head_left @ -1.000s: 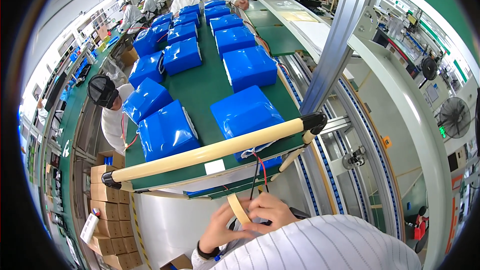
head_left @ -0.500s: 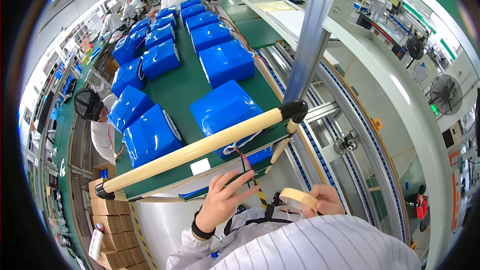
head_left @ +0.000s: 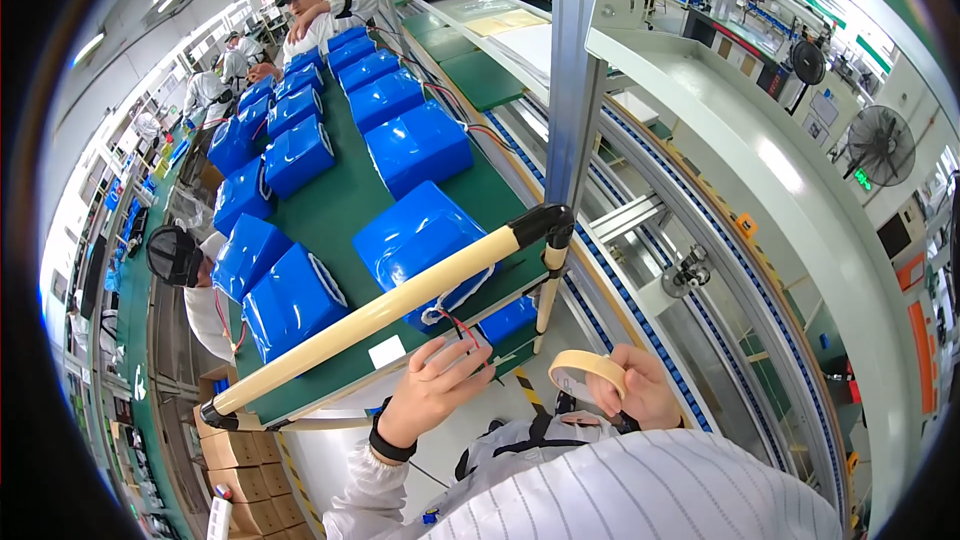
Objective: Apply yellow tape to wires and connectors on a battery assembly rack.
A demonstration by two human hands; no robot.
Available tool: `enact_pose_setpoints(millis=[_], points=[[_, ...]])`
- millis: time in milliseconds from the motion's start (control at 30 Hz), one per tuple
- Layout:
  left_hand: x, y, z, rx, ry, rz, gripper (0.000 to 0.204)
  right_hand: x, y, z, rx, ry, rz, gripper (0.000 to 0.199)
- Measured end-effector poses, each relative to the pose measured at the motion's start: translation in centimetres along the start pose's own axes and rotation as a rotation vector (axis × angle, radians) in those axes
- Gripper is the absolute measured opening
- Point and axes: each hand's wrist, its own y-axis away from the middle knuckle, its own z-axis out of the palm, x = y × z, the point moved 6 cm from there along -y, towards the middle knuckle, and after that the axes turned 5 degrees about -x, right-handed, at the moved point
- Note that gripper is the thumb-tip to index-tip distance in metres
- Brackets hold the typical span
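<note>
Two hands busy: my left hand pinches the thin, floppy wires near their ends, my right hand clasps the light tape roll by its rim.

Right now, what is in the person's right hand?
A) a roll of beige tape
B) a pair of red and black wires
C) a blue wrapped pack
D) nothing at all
A: the right hand grips a roll of beige tape held up near the chest, while the left hand reaches to the red and black wires at the edge of the nearest blue wrapped pack.
</note>
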Motion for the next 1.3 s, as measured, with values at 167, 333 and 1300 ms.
enact_pose_setpoints(millis=[167,333,1300], points=[[-0.7,0.0,-2.7,0.179,0.288,-0.04,0.031,0.0,-0.9,0.4,0.014,-0.046,0.002,0.029],[-1.4,-2.1,-4.1,0.397,0.81,-0.081,0.026,0.7,-2.9,1.6,0.059,0.062,0.111,0.017],[-0.7,-3.9,-3.5,0.63,0.904,-0.57,0.027,-0.2,-9.7,5.7,0.279,0.643,-0.137,0.019]])
